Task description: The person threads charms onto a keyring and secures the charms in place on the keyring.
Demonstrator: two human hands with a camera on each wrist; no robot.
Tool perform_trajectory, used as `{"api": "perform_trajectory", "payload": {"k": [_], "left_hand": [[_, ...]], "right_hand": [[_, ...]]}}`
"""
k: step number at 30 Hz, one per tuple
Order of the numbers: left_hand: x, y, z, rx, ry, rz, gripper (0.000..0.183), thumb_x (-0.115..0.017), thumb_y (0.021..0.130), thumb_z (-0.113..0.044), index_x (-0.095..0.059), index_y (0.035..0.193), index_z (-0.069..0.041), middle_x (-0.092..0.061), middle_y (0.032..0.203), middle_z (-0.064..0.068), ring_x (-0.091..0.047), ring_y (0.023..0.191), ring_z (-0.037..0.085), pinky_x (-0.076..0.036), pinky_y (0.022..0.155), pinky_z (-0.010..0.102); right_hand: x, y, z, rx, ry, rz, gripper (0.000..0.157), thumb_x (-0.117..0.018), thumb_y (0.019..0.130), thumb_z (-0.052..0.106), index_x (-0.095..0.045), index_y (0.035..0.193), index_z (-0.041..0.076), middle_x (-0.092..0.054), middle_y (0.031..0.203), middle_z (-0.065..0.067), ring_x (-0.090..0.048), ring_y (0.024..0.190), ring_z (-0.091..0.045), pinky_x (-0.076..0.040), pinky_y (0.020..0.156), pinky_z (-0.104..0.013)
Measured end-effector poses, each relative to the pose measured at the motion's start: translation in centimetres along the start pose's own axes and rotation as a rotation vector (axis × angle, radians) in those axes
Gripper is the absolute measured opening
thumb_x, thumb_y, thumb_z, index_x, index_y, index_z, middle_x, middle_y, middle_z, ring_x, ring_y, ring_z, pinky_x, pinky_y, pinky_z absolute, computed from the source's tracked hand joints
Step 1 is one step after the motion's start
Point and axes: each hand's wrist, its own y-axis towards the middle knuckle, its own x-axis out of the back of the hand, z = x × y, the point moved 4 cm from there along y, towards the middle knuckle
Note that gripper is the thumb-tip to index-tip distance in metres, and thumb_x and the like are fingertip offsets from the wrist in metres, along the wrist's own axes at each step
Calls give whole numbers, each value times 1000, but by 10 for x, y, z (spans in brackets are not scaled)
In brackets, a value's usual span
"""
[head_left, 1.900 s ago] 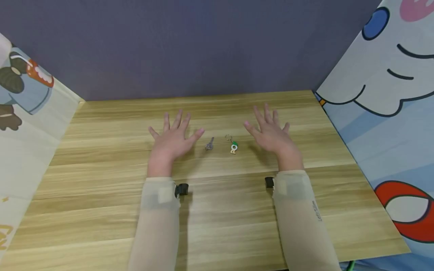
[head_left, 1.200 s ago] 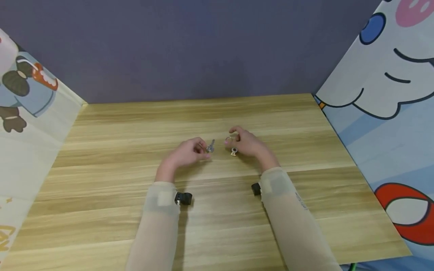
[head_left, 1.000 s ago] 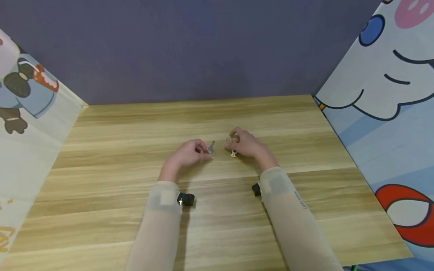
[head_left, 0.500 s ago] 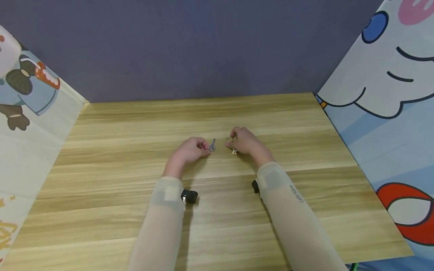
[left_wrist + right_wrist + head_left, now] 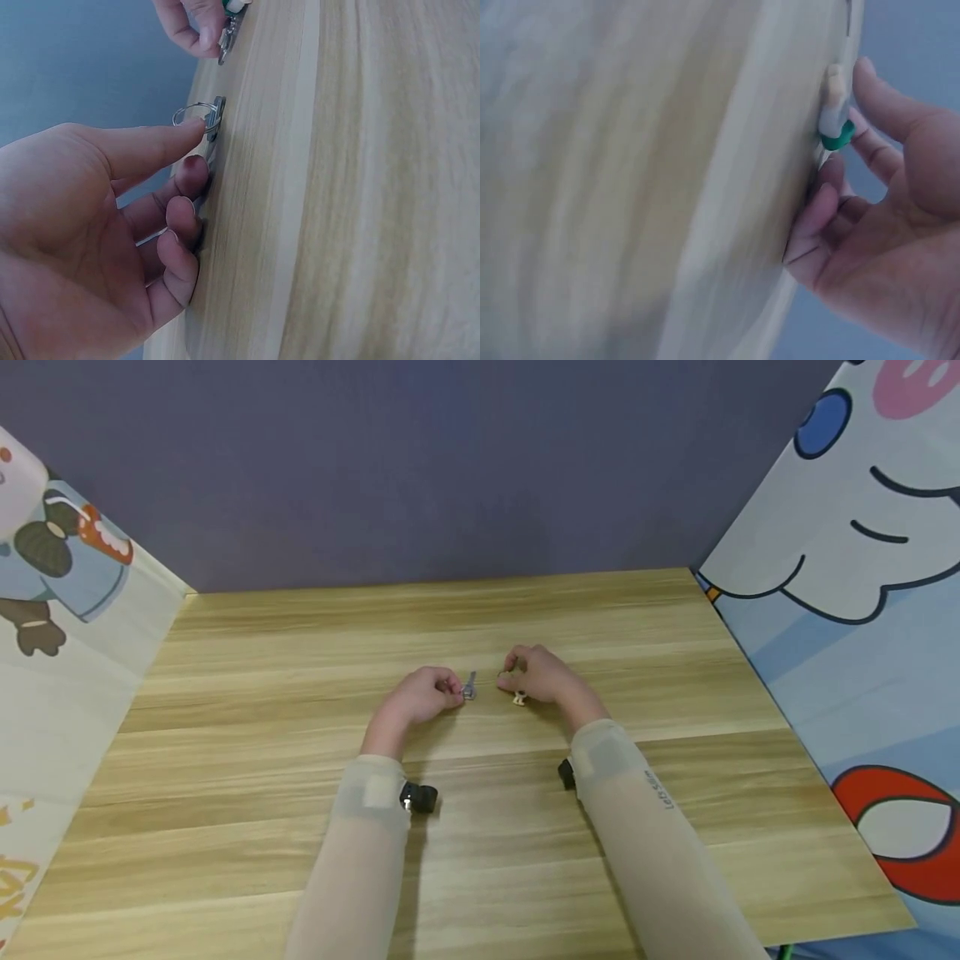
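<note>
Near the middle of the table, my left hand (image 5: pixel 418 695) pinches a silver key (image 5: pixel 469 686) by its split ring. The left wrist view shows the thumb on the ring, with the dark flat key metal (image 5: pixel 217 118) tilted up off the wood. To the right, my right hand (image 5: pixel 546 677) pinches the ring of a small figure keychain (image 5: pixel 519 698). Its pale legs stick out under the thumb in the head view, while the ring is mostly hidden by the fingers. A green and white part of the keychain (image 5: pixel 835 124) shows beside the fingers in the right wrist view. A small gap separates key and keychain.
The wood-grain table (image 5: pixel 480 843) runs back to a dark grey-purple wall (image 5: pixel 435 477). Cartoon-printed panels stand at the left (image 5: pixel 45 693) and the right (image 5: pixel 847 685). A wrist camera (image 5: pixel 418 797) sits on the left forearm.
Both spread hands have come inward and down to the key and keychain. The left fingers have closed on the key's ring and tilted it; the right fingers have closed on the keychain's ring.
</note>
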Motion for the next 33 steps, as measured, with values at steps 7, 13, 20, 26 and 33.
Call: {"api": "perform_trajectory", "payload": {"k": [7, 13, 20, 26, 33], "left_hand": [[1, -1, 4, 18, 1, 10, 8, -70, 102, -18, -70, 101, -11, -69, 102, 7, -61, 96, 22, -49, 91, 38], [4, -1, 7, 26, 9, 6, 10, -69, 103, -21, -72, 103, -11, -72, 109, 8, -63, 101, 24, -51, 95, 42], [0, -2, 10, 24, 15, 30, 11, -69, 104, -23, -74, 105, -13, -73, 111, 8, -64, 103, 24, -52, 97, 43], [-2, -4, 11, 19, 28, 44, 11, -70, 103, -24, -75, 104, -14, -72, 103, 5, -61, 95, 20, -49, 87, 35], [0, -4, 11, 23, 33, 49, 11, -72, 102, -24, -75, 104, -13, -70, 100, 4, -60, 92, 19, -48, 82, 31]], "right_hand": [[-4, 0, -2, -22, 130, 47, 43, -74, 100, 42, -58, 131, 18, -51, 136, -18, -54, 121, -35, -48, 106, -52], [1, 5, -3, 71, 104, 111, 55, -72, 101, 46, -52, 147, 24, -50, 134, -18, -54, 120, -35, -48, 104, -53], [12, 15, -20, 237, 70, 141, 37, -74, 102, 33, -65, 137, 21, -57, 94, -4, -48, 70, -16, -44, 63, -30], [6, 19, -24, 298, 17, 31, 37, -83, 93, 43, -74, 122, 23, -64, 92, 1, -55, 81, -15, -47, 78, -32], [0, 19, -20, 279, 19, -12, 36, -88, 88, 40, -75, 114, 18, -66, 92, 1, -57, 82, -15, -47, 77, -32]]}}
